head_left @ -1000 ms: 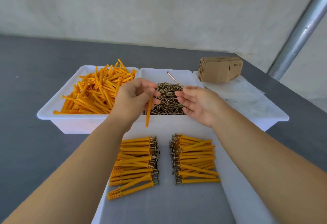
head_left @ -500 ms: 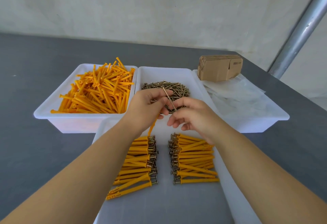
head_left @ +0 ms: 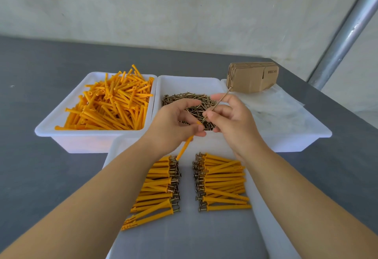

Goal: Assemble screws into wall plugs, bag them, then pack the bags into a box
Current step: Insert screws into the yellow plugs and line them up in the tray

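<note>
My left hand (head_left: 173, 123) grips one orange wall plug (head_left: 185, 147), whose lower end slants down toward the tray. My right hand (head_left: 231, 119) pinches a long brass screw (head_left: 219, 101), its tip pointing down-left near the plug's upper end. Both hands hover over the front edge of the white bin of loose screws (head_left: 190, 105). To the left stands a white bin of loose orange plugs (head_left: 110, 103). On the near white tray (head_left: 188, 236) lie two rows of assembled plugs with screws, a left row (head_left: 157, 189) and a right row (head_left: 223, 183).
A stack of flat cardboard boxes (head_left: 253, 76) stands at the back right, on a white bin holding clear plastic bags (head_left: 282, 111). The grey table (head_left: 41, 172) ends at the right, where a metal pole (head_left: 343, 33) rises.
My right hand has turned the screw so that its head points up-right and its tip aims at the plug. My left hand has kept its grip on the plug.
</note>
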Demonstrator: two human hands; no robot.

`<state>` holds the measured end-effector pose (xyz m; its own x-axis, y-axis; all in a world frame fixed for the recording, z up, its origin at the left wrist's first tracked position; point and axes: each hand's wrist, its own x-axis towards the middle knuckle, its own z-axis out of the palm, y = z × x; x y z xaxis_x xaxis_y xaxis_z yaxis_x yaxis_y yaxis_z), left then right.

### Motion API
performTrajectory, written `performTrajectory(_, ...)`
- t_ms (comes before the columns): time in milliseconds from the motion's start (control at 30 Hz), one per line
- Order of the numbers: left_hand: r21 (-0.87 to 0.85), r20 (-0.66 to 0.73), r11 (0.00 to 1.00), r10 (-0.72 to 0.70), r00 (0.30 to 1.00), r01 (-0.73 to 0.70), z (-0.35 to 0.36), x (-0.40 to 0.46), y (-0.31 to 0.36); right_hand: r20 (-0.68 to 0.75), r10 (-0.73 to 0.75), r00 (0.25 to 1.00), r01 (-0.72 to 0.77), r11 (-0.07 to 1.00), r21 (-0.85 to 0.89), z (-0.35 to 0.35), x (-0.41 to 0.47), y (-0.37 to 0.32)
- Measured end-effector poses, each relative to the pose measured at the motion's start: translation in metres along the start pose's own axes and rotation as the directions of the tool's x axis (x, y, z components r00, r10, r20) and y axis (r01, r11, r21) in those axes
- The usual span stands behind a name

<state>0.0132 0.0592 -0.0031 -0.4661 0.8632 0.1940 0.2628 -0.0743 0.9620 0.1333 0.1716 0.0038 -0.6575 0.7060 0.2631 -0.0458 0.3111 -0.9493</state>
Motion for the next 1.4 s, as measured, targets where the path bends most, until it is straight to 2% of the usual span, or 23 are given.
performTrajectory(200,-0.013,0.047,1.0,0.004,0.999,-0.004,0.004,-0.002,0.001,-0.015,-0.159,0.987,0.156,0.98,-0.123,0.003,-0.004,-0.002)
performTrajectory(367,-0.012,0.027,1.0,-0.025,0.999,0.025,0.004,-0.003,0.003,-0.018,-0.208,0.978,0.204,0.971,-0.125,0.003,-0.005,-0.002)
performTrajectory(700,-0.021,0.002,1.0,-0.005,1.0,0.005,0.003,-0.003,0.002,0.085,-0.164,0.983,0.18,0.957,-0.227,0.002,-0.002,0.005)
performTrajectory(800,-0.017,0.021,0.999,0.045,0.999,-0.045,0.002,-0.002,0.003,-0.044,-0.164,0.986,0.155,0.974,-0.166,0.0,-0.001,0.005)
performTrajectory(967,0.047,0.178,0.995,0.079,0.981,-0.088,0.008,-0.007,0.01,-0.229,-0.151,0.962,0.126,0.985,-0.117,-0.011,0.004,0.006)
performTrajectory(1033,0.132,0.201,0.983,0.098,0.975,-0.126,0.013,-0.008,0.01,-0.261,-0.137,0.956,0.113,0.988,-0.102,-0.014,0.006,0.006)
performTrajectory(1100,0.291,0.167,0.944,0.113,0.979,-0.159,0.018,-0.009,0.01,-0.277,-0.132,0.952,0.111,0.99,-0.09,-0.015,0.007,0.006)
performTrajectory(1167,0.362,0.139,0.917,0.121,0.983,-0.164,0.018,-0.009,0.013,-0.288,-0.127,0.949,0.109,0.991,-0.077,-0.016,0.007,0.005)
performTrajectory(1267,0.27,0.116,0.957,0.075,0.99,-0.104,0.004,-0.008,0.018,-0.296,-0.109,0.949,0.095,0.994,-0.062,-0.018,0.007,0.005)
performTrajectory(1400,0.112,-0.018,0.992,0.057,0.998,-0.055,-0.009,-0.008,0.02,-0.295,-0.089,0.951,0.073,0.995,-0.064,-0.018,0.007,0.006)
